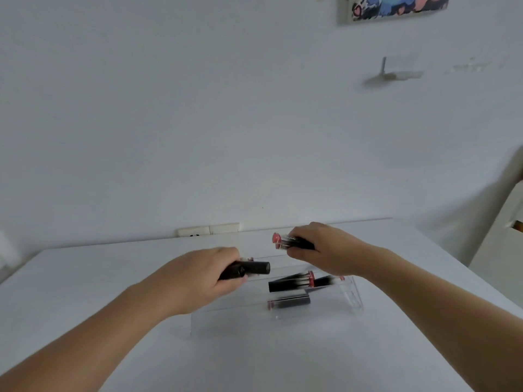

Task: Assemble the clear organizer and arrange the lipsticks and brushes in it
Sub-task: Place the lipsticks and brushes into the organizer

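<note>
Both hands hold lipsticks over clear organizer on white table.
Left hand curled around black lipstick tube, blocking organizer's left part. Clear organizer mid-table, tiered; three lipsticks lying in it: one, one partly behind it, one on front tier. Right hand grips pink-capped lipstick above back tier. Wall socket behind; picture upper right; chair far right. Blurry.

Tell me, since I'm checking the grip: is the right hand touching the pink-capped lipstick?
Touching. The head view shows the right hand with fingers curled round the pink-capped lipstick.
</note>
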A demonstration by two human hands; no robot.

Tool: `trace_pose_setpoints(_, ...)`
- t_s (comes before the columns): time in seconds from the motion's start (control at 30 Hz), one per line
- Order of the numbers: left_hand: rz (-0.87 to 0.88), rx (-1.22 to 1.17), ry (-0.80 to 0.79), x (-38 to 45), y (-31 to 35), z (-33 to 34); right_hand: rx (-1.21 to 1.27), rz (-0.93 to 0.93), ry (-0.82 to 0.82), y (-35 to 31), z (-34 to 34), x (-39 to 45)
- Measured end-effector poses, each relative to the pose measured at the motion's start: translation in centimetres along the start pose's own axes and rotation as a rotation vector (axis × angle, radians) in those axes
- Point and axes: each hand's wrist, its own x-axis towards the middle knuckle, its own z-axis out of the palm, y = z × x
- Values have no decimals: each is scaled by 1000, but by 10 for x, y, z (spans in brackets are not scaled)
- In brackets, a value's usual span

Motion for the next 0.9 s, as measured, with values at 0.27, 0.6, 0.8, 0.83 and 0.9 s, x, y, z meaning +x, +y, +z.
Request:
trace_pose_setpoints(0.27, 68, 197, 84, -27, 7, 38, -119, -4, 22, -2, 22, -12)
trace_pose_setpoints(0.6, 167, 226, 253, -33, 19, 56, -123, -8, 66, 1, 33, -9)
trace_pose_setpoints(0.8, 122, 185, 309, -30, 20, 63, 27, 15, -64, 5, 31, -3)
trace_pose_setpoints(0.83, 112, 175, 315, -29, 21, 61, 42, 23, -77, 7, 30, -2)
trace_pose_setpoints(0.9, 97, 166, 316, -27, 21, 58, 44, 30, -94, 9, 28, 0)
